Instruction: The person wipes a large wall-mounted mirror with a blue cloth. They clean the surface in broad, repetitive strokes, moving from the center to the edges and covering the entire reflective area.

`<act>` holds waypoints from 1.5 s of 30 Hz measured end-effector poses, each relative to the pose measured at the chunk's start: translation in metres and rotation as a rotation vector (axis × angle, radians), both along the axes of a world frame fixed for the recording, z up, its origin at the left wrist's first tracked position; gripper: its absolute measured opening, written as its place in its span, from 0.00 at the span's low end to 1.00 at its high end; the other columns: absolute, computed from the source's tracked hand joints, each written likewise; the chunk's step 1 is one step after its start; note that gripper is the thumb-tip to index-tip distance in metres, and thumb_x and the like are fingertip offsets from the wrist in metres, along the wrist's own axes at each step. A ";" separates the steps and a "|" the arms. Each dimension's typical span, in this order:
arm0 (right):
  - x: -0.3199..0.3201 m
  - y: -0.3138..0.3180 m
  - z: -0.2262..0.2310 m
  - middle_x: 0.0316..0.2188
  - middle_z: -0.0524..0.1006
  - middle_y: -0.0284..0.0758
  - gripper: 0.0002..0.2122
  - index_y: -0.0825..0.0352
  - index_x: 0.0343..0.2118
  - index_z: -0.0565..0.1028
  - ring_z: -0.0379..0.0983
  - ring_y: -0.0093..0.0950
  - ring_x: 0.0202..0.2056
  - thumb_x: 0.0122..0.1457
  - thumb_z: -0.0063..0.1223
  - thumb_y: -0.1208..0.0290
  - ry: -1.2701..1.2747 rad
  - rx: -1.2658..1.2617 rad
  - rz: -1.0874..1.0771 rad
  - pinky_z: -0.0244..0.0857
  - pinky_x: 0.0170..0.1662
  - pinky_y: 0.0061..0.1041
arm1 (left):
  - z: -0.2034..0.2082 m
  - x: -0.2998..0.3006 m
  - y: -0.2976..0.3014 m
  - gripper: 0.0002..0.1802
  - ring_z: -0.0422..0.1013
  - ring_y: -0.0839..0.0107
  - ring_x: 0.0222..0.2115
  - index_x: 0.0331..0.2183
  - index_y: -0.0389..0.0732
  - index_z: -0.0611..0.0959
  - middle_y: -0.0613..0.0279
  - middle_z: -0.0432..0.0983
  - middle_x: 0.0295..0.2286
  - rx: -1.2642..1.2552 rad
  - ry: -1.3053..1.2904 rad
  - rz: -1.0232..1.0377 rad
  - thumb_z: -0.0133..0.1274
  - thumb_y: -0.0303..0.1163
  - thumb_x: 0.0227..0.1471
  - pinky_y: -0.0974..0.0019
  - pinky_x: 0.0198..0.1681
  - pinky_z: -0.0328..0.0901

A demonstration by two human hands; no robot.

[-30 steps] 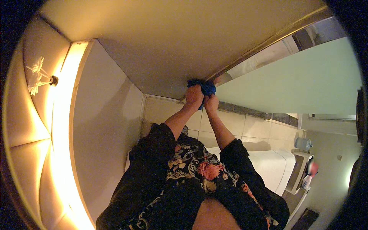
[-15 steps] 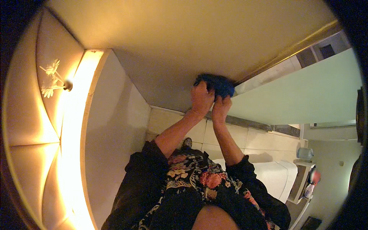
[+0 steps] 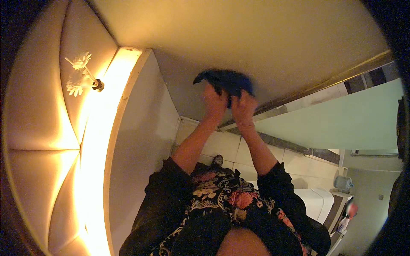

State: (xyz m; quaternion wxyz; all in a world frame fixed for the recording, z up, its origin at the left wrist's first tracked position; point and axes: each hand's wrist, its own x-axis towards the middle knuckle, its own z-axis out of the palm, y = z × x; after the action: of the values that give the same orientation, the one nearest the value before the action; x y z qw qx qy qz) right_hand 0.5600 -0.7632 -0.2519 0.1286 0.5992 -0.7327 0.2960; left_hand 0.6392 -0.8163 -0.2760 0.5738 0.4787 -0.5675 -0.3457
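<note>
A dark blue cloth (image 3: 228, 81) lies against the plain beige wall (image 3: 239, 38), spread out between my two hands. My left hand (image 3: 215, 103) grips its lower left part with bent fingers. Close beside it, my right hand (image 3: 244, 109) is closed on the cloth's lower right part. Both arms reach up and forward, sleeves pushed toward the elbows. The fingertips are partly hidden by the cloth and slightly blurred.
Along the left runs a brightly lit ledge (image 3: 92, 141) with white flowers (image 3: 79, 74) before a padded panel. A pale green door (image 3: 337, 115) stands right of the wall. Below are floor tiles (image 3: 220, 143), a white padded piece (image 3: 314, 202) and a water jug (image 3: 343, 183).
The cloth and both hands have moved left along the wall, and the cloth is spread wider. The whole view has shifted slightly, with the ledge now farther right.
</note>
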 end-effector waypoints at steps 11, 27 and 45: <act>0.094 -0.077 -0.002 0.23 0.72 0.50 0.13 0.72 0.31 0.70 0.69 0.47 0.26 0.49 0.47 0.66 -0.374 0.136 0.351 0.63 0.30 0.40 | -0.009 0.090 -0.064 0.09 0.68 0.53 0.30 0.29 0.29 0.72 0.44 0.71 0.28 0.124 0.077 0.387 0.44 0.24 0.42 0.58 0.36 0.62; 0.083 -0.059 0.097 0.26 0.72 0.49 0.13 0.72 0.36 0.67 0.69 0.44 0.28 0.52 0.45 0.66 -0.709 -0.203 0.412 0.63 0.31 0.37 | 0.130 0.065 -0.027 0.22 0.63 0.57 0.36 0.37 0.30 0.71 0.46 0.67 0.35 -0.224 0.072 0.321 0.41 0.41 0.50 0.61 0.41 0.58; -0.016 0.029 -0.027 0.28 0.72 0.37 0.09 0.67 0.35 0.67 0.66 0.29 0.29 0.52 0.43 0.71 -1.119 -0.586 -0.034 0.61 0.32 0.30 | 0.065 -0.041 0.049 0.16 0.65 0.47 0.37 0.33 0.35 0.75 0.48 0.70 0.35 -0.619 -0.340 -0.371 0.51 0.31 0.38 0.51 0.42 0.58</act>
State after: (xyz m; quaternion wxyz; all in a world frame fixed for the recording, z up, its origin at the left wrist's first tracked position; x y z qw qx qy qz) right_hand 0.5440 -0.7343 -0.2789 -0.1107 0.2820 -0.5868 0.7509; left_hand 0.5978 -0.7674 -0.2110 0.5168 0.2229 -0.8085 -0.1718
